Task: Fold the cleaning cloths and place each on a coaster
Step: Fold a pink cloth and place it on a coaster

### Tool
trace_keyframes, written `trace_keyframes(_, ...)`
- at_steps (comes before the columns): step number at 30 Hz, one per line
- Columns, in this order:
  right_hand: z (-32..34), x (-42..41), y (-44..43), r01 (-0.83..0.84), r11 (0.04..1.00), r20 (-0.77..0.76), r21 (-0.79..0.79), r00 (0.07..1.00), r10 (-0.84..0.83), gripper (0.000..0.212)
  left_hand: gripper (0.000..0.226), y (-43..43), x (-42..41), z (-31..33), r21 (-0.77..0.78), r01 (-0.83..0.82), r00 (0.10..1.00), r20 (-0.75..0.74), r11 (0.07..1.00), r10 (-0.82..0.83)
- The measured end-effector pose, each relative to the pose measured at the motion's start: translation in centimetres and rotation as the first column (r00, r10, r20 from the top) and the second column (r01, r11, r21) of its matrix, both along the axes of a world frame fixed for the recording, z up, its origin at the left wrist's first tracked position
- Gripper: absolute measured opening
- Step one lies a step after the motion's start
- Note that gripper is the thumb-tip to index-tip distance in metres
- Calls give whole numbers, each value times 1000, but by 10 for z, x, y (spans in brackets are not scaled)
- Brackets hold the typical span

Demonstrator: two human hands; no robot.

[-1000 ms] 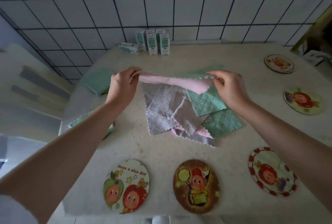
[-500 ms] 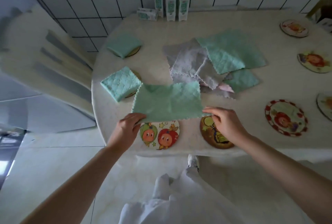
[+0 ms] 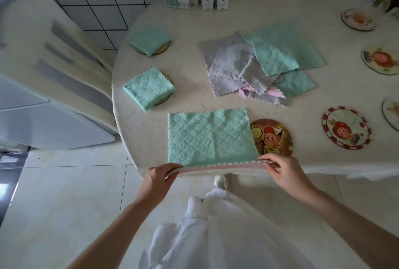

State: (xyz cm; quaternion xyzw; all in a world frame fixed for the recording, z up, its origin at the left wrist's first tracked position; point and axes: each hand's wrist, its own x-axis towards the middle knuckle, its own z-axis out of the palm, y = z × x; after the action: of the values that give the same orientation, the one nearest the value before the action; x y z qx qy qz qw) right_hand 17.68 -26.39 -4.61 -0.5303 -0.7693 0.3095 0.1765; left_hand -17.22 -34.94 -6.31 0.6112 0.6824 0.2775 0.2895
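cloth (image 3: 210, 137): green, flat on tabletop (image 3: 302, 106) edge
left hand (image 3: 158, 179): fingers pinching near-left corner
right hand (image 3: 285, 172): pinching near-right corner

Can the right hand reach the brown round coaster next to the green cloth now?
Probably yes. The right hand pinches the green cloth at the table edge, just below the brown coaster. Nothing lies between them, but it must release the cloth first.
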Motion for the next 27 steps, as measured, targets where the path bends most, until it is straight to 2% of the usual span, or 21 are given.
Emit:
trace_keyframes(3, -7, -2, 13, 98, 995, -33, -14, 995, -98, 16, 13, 17, -7, -2, -113, -159, 983, 77, 981, 168)
trace_keyframes(6, -15, -10, 39, 204, 976, -48, -75, 977, -208, 12, 1, 47, -14, -3, -207, -274, 951, 90, 939, 297)
trace_keyframes(8, -20, -18, 62, 299, 944, -59, -142, 949, -309, 13, 12, 68, -17, -4, -273, -343, 920, 95, 899, 380)
trace_keyframes(13, -28, -43, 111, 417, 873, -75, -254, 891, -448, 16, 16, 110, -23, -17, -457, -456, 750, 264, 764, 606)
trace_keyframes(19, -39, -60, 152, 446, 814, -24, -372, 872, -489, 20, 12, 143, -22, -29, -485, -531, 696, 218, 694, 685)
trace_keyframes(27, -56, -55, 172, 446, 777, 115, -444, 889, -444, 28, 14, 159, -26, -34, -495, -518, 757, 114, 697, 644)
